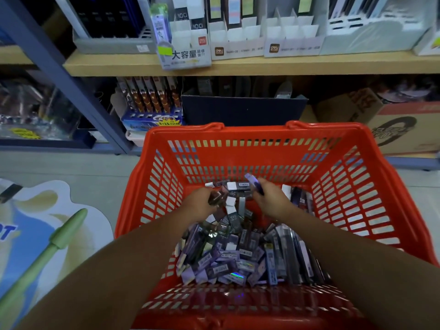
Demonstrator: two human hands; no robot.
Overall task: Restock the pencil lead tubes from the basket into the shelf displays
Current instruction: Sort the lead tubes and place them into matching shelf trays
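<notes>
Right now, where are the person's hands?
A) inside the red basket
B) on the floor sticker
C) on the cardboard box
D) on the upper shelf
A: left hand and right hand both reach down into the red basket, each gripping lead tubes.

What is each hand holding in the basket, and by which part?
The left hand grips a few dark lead tubes; which part cannot be told. The right hand pinches a purple tube by its lower end.

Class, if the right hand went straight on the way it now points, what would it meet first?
Probably the far basket wall; the right hand, pinching a purple tube, points there, though depth is unclear.
</notes>
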